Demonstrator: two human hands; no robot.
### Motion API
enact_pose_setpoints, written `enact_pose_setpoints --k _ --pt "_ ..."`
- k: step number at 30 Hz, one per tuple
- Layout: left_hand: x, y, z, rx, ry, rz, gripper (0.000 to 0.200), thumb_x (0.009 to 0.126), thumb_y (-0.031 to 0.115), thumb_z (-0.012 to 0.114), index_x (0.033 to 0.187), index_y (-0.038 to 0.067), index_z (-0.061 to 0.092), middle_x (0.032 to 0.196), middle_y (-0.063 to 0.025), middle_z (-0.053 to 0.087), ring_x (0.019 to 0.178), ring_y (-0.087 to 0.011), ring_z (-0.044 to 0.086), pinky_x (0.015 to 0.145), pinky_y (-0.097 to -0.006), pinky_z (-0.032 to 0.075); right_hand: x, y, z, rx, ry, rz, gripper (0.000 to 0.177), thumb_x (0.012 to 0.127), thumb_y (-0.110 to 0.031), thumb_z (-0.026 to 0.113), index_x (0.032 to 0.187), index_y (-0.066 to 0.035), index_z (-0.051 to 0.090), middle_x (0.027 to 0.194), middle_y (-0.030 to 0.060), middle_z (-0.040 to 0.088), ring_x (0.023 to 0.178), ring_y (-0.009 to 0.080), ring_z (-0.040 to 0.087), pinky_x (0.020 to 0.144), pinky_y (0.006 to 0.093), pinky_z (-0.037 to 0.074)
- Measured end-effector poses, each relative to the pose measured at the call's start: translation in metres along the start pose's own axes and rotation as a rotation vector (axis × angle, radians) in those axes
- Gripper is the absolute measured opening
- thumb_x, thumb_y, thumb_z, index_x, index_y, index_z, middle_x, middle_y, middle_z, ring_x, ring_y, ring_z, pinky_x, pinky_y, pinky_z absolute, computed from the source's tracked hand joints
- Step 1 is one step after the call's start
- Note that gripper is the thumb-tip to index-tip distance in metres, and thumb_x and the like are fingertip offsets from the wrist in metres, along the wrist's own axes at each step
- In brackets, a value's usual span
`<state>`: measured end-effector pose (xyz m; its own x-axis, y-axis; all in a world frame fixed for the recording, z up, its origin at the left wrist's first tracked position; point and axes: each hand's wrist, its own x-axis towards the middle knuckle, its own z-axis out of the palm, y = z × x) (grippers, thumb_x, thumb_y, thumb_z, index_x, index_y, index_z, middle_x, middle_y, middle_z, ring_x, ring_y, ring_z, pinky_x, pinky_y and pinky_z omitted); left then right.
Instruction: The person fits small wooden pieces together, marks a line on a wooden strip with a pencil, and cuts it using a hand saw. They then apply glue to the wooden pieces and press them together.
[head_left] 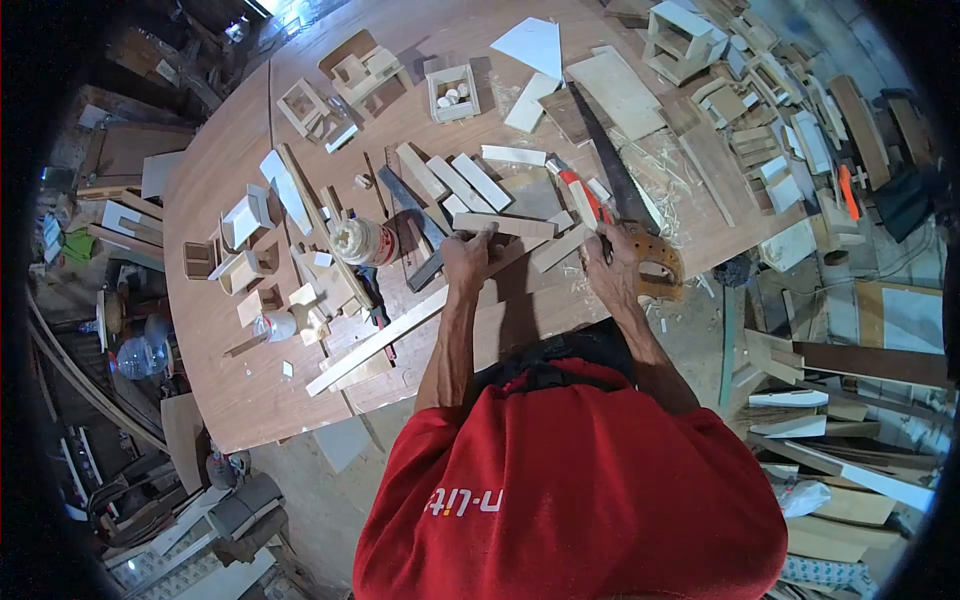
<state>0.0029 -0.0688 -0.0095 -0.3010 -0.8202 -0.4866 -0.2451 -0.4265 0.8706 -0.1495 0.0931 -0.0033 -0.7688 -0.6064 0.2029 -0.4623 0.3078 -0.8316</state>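
Observation:
My left hand (466, 258) is closed on the left end of a short wooden block (515, 226) above the table. To the right, my right hand (612, 262) is closed around the lower end of a red-handled tool (580, 192). Beside that hand is the yellow-brown handle (660, 268) of a handsaw, whose dark blade (605, 150) points away up the table. A long pale strip (375, 340) runs from beneath my left hand toward the lower left. Several short wooden pieces (483, 183) lie just beyond my hands.
The brown table (220, 370) carries a glass jar (362, 242), a small box of round pieces (453, 92), small wooden assemblies (365, 68) and a thin board (617, 90). Wood shavings (665, 170) lie near the saw. Wood offcuts (780, 110) are piled at the right.

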Motion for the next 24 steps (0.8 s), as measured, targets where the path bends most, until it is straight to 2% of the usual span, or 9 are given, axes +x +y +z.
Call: enact_pose_setpoints --k 4,8,10,13,16,20,21,23,24 --pt "-0.008 0.009 -0.001 0.255 0.027 0.054 0.025 0.084 0.017 0.068 0.085 -0.008 0.067 0.064 -0.0106 0.066 0.052 -0.0152 0.062 0.049 -0.0270 0.050 -0.008 -0.009 -0.005 0.008 -0.047 0.038 0.024 0.083 -0.012 0.062 0.102 0.004 0.062 0.084 0.0144 0.060 0.073 0.0234 0.058 0.068 0.0348 0.047" --pt "-0.016 0.007 0.004 0.361 0.070 0.133 0.030 0.085 0.021 0.067 0.090 -0.008 0.065 0.071 -0.0119 0.067 0.061 -0.0143 0.062 0.051 -0.0275 0.049 -0.012 -0.010 0.005 0.106 -0.054 0.025 0.023 0.084 -0.012 0.065 0.101 0.003 0.062 0.083 0.0128 0.059 0.070 0.0215 0.057 0.064 0.0333 0.046" --pt "-0.017 -0.009 0.013 0.132 -0.153 0.384 0.025 0.089 0.020 0.062 0.091 -0.005 0.063 0.075 -0.0088 0.065 0.063 -0.0130 0.060 0.053 -0.0268 0.047 -0.011 -0.020 0.008 0.104 -0.072 0.019 0.023 0.084 -0.013 0.065 0.100 0.003 0.062 0.082 0.0126 0.059 0.070 0.0211 0.057 0.064 0.0332 0.046" --pt "-0.041 0.002 0.037 0.115 -0.337 0.410 0.020 0.093 0.018 0.058 0.091 -0.002 0.062 0.074 -0.0043 0.061 0.064 -0.0110 0.055 0.058 -0.0263 0.046 -0.015 -0.028 0.018 0.112 -0.121 0.010 0.025 0.082 -0.012 0.066 0.103 0.001 0.061 0.084 0.0139 0.059 0.072 0.0251 0.059 0.065 0.0353 0.047" --pt "-0.047 -0.001 0.044 0.067 -0.349 0.344 0.020 0.094 0.019 0.056 0.094 -0.001 0.062 0.078 -0.0035 0.062 0.070 -0.0109 0.056 0.065 -0.0272 0.048 -0.021 -0.033 0.023 0.081 -0.158 -0.109 0.030 0.081 -0.009 0.064 0.110 -0.002 0.059 0.095 0.0183 0.059 0.086 0.0341 0.060 0.074 0.0409 0.048" --pt "-0.033 -0.009 0.033 -0.148 -0.212 0.326 0.018 0.097 0.017 0.050 0.101 0.002 0.059 0.089 -0.0050 0.063 0.078 -0.0123 0.059 0.074 -0.0307 0.052 -0.020 -0.023 0.013 0.120 -0.184 -0.178 0.029 0.082 -0.012 0.062 0.110 -0.003 0.060 0.100 0.0158 0.061 0.092 0.0317 0.061 0.080 0.0383 0.049" --pt "-0.032 -0.001 0.021 -0.070 -0.233 0.401 0.019 0.098 0.018 0.049 0.100 0.002 0.058 0.087 -0.0049 0.062 0.080 -0.0124 0.060 0.072 -0.0300 0.051 -0.017 -0.027 0.001 0.106 -0.250 -0.050 0.028 0.083 -0.012 0.061 0.110 -0.005 0.061 0.101 0.0150 0.062 0.095 0.0316 0.060 0.083 0.0388 0.048" --pt "-0.041 0.016 0.005 -0.165 -0.299 0.352 0.018 0.098 0.019 0.049 0.098 0.003 0.057 0.084 -0.0040 0.060 0.077 -0.0116 0.059 0.070 -0.0283 0.050 -0.008 -0.003 -0.010 -0.142 -0.167 -0.246 0.035 0.080 -0.009 0.062 0.115 -0.008 0.060 0.105 0.0142 0.062 0.103 0.0312 0.057 0.089 0.0399 0.046" --pt "-0.037 0.013 0.000 -0.067 -0.258 0.386 0.019 0.098 0.020 0.049 0.098 0.003 0.056 0.081 -0.0032 0.058 0.071 -0.0107 0.057 0.064 -0.0269 0.048 -0.004 0.000 -0.015 -0.143 -0.169 -0.243 0.035 0.080 -0.009 0.062 0.115 -0.008 0.060 0.105 0.0142 0.062 0.103 0.0312 0.057 0.089 0.0399 0.046"
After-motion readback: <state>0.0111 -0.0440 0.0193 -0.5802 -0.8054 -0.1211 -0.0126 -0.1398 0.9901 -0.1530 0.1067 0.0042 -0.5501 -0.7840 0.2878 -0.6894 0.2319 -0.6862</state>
